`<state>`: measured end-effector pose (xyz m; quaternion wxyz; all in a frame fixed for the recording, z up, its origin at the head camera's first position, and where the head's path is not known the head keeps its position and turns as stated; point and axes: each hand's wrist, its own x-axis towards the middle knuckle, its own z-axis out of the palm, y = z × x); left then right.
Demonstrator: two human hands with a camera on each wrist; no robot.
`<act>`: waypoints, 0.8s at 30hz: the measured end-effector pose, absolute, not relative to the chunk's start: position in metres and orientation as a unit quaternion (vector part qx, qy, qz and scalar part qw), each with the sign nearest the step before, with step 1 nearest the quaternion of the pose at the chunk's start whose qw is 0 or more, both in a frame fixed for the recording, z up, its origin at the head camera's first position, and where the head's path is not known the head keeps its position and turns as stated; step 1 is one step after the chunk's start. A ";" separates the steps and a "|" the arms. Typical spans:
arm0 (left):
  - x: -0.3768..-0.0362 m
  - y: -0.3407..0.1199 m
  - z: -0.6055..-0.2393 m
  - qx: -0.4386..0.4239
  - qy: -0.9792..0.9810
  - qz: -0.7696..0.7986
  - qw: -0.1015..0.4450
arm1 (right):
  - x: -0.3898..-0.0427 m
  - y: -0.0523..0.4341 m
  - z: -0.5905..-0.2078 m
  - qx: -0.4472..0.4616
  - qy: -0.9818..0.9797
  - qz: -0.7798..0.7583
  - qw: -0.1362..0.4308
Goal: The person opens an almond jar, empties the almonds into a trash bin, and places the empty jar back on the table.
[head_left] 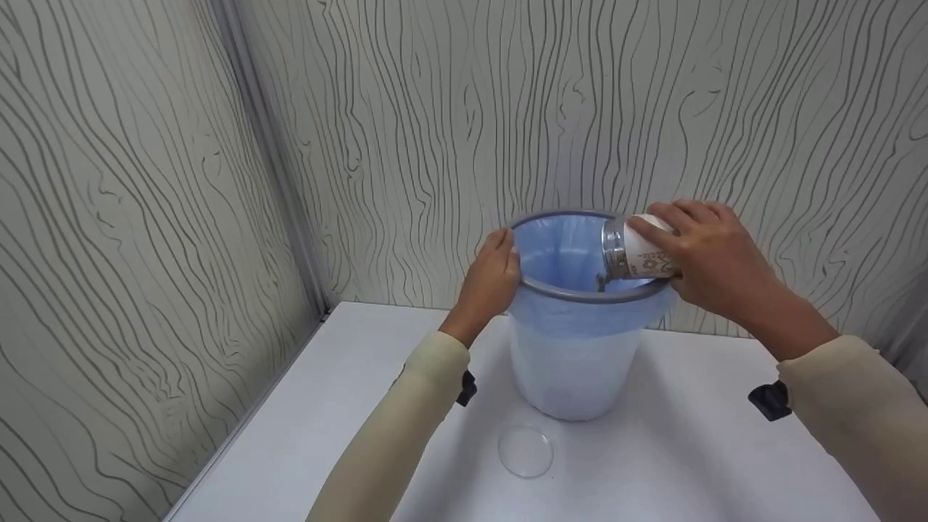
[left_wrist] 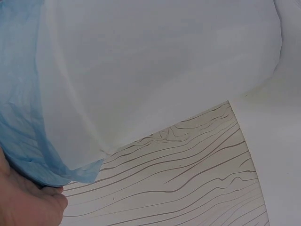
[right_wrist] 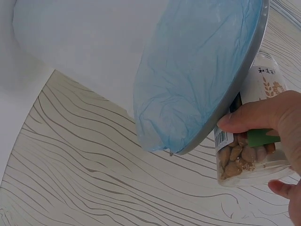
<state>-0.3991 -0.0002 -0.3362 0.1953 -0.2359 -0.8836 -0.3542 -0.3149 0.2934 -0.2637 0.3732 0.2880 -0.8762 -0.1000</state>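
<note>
A white trash bin (head_left: 576,373) stands upright, lined with a blue bag (head_left: 554,250) that folds out under its grey rim (head_left: 576,296). My left hand (head_left: 495,274) grips the rim on the left side. Over the right side of the opening, my right hand (head_left: 714,257) holds a clear jar (head_left: 647,250) with a white label, tipped so its mouth points left into the bin. Brown nut-like pieces (right_wrist: 235,162) show through the jar's base end in the right wrist view. Small dark bits (head_left: 601,281) are at its mouth. The bin's bottom is hidden.
A clear round lid (head_left: 525,451) lies on the white table (head_left: 377,362) in front of the bin. Wood-grain patterned walls (head_left: 449,145) rise behind the table and on the left, meeting at a grey corner strip (head_left: 272,138).
</note>
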 end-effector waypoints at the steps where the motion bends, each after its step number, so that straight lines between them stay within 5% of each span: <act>1: -0.399 0.000 -0.336 -0.236 -0.883 -0.354 0.196 | -0.315 0.293 -0.264 0.287 -0.877 -0.101 0.372; 24: -0.400 0.000 -0.337 -0.238 -0.880 -0.361 0.195 | -0.316 0.291 -0.263 0.300 -0.868 -0.109 0.380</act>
